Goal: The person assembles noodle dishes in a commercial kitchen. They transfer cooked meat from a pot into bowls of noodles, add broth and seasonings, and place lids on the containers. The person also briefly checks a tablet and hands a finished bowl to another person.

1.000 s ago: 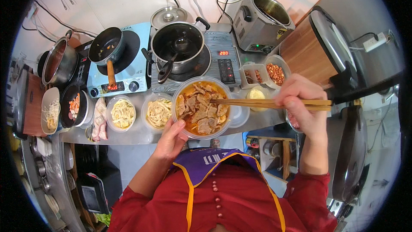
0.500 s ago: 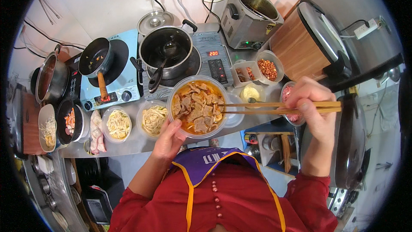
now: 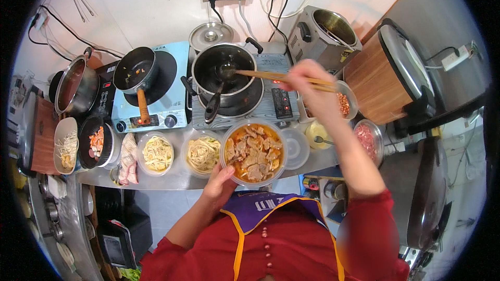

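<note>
My left hand [image 3: 221, 183] is closed on the near-left rim of a clear plastic bowl [image 3: 284, 162], close to my apron. In the bowl, meat slices [image 3: 256, 152] lie in reddish, oily broth. A pair of wooden chopsticks [image 3: 268, 75] is gripped in my right hand [image 3: 312, 84], their tips pointing left over a steel pot [image 3: 242, 93]. A ladle [image 3: 212, 108] with a black handle leans in that pot. Whether the tips touch the ladle or the inside of the pot, I cannot tell. Nothing shows between the tips.
Two noodle bowls [image 3: 155, 155] stand left of the held bowl. A pan [image 3: 148, 84] sits on a light-blue cooker [image 3: 179, 109]. At the right are a steel fryer-like appliance [image 3: 302, 41], a tub of peanuts [image 3: 355, 105], a bowl of pinkish meat [image 3: 366, 140] and a wood-patterned cooker [image 3: 364, 78].
My right hand has lifted the chopsticks away from the bowl and carried them up and left over the pot. My left hand still holds the bowl. The whole view has shifted slightly.
</note>
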